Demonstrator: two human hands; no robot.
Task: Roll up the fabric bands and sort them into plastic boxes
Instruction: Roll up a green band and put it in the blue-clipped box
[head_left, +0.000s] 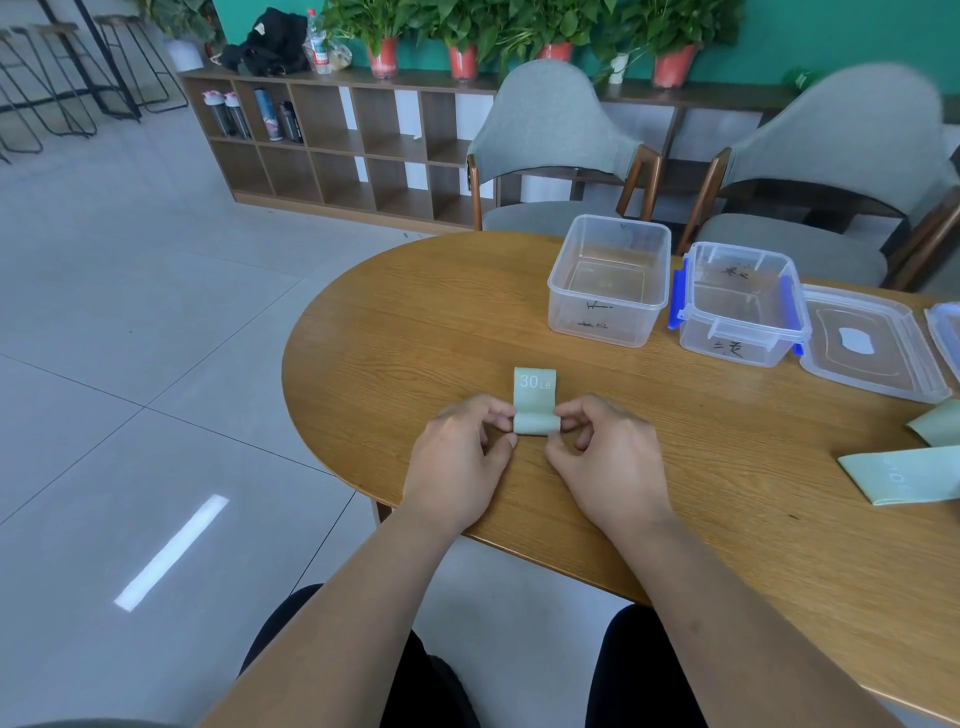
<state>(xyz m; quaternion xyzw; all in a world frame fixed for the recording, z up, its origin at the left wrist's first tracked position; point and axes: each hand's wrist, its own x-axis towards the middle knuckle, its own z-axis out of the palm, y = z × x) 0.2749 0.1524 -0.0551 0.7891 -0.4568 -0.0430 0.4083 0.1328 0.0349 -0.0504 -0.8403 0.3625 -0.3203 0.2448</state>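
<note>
Here, a pale green fabric band (535, 402) lies on the wooden table (415, 322), close to its rounded near edge. The band's near part is wound into a small roll and its far end lies flat, printed "30 LB". The left hand (462, 457) pinches the roll's left end between thumb and curled fingers. The right hand (608, 457) pinches the right end the same way. Farther back, well apart from the band, two clear plastic boxes stand side by side: a lidless box (610, 280) and, to its right, a blue-clipped box (743, 306), both with handwriting on the front wall. A clear lid (872, 345) lies flat just beside the clipped one. Toward the table's right side another green band (904, 475) lies unrolled, cut off by the frame. Two grey chairs (550, 135) stand behind the table
</note>
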